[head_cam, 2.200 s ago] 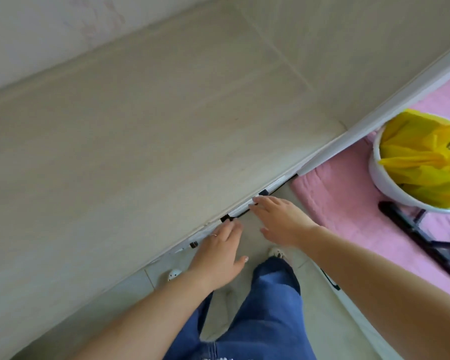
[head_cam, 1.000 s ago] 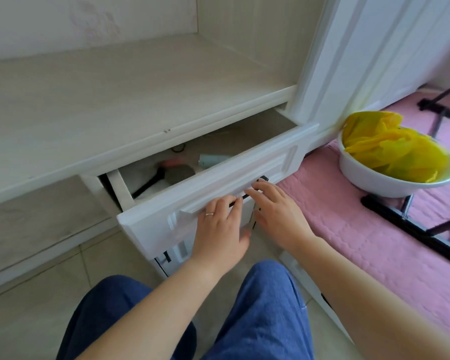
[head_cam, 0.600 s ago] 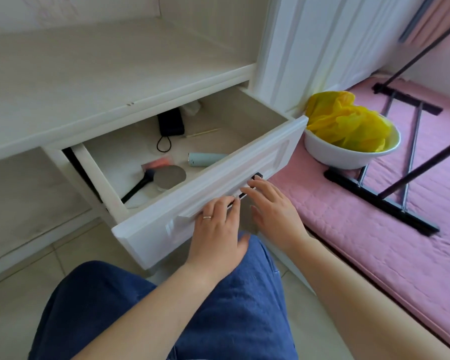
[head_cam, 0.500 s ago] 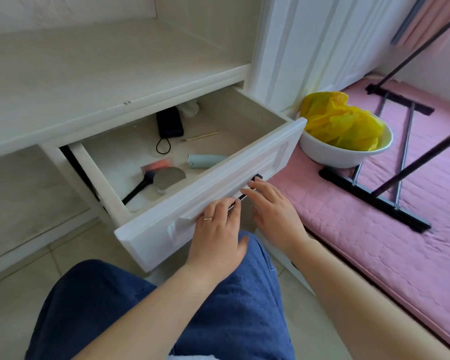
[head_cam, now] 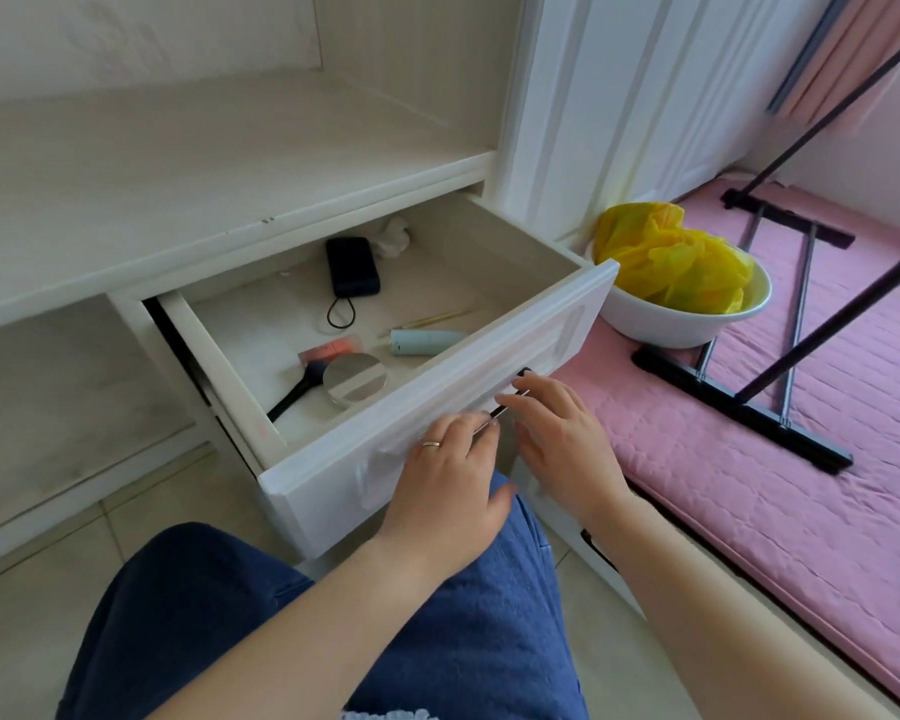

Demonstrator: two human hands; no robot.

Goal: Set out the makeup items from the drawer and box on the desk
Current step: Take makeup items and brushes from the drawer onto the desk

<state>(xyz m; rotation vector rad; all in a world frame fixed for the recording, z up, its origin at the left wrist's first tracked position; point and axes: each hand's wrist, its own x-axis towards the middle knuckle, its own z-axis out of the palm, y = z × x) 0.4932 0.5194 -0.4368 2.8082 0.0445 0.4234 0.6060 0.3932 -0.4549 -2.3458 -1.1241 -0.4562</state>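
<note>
Both forearms extend forward side by side, bare; the left hand point(head_cam: 450, 478), palm down with a ring on one finger, and the right hand point(head_cam: 559, 433) curl their fingertips forward.
</note>
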